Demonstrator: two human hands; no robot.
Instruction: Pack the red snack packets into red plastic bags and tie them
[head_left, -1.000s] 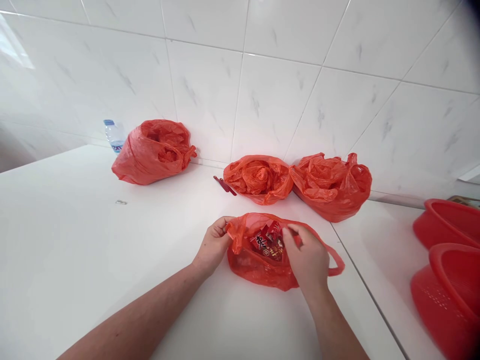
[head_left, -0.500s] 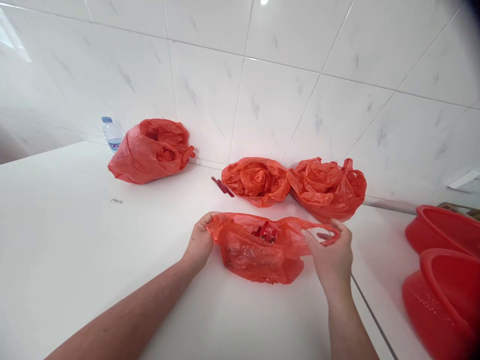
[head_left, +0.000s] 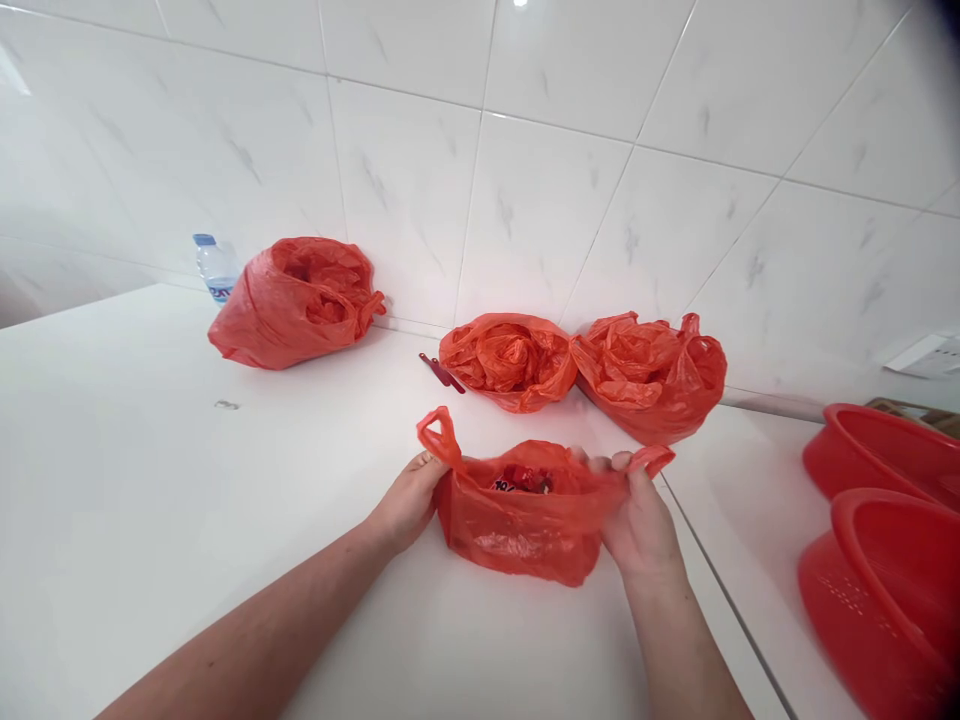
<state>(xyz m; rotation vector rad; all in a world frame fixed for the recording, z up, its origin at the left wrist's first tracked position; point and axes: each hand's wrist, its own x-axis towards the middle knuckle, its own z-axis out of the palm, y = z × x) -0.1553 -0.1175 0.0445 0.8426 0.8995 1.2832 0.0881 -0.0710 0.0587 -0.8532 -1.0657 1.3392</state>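
A thin red plastic bag (head_left: pixel 517 530) sits on the white table between my hands, its mouth open toward me. Inside it lie small red wrapped packets (head_left: pixel 525 479), partly hidden by the bag's sides. My left hand (head_left: pixel 412 500) is closed on the bag's left side, just below a handle loop that stands up. At the right side, my right hand (head_left: pixel 637 515) grips the bag's edge, with its fingers behind the plastic and the other handle poking out past the thumb.
Two filled red bags (head_left: pixel 506 365) (head_left: pixel 652 375) stand against the tiled wall. Dark red strips (head_left: pixel 442 373) lie beside them. Farther left are a larger red bag (head_left: pixel 292 305) and a water bottle (head_left: pixel 215 268). Red plastic baskets (head_left: pixel 892 580) stand at the right.
Both hands have shifted their hold from the handles down to the bag's sides. The left handle now stands up free, and the bag's mouth has changed shape.
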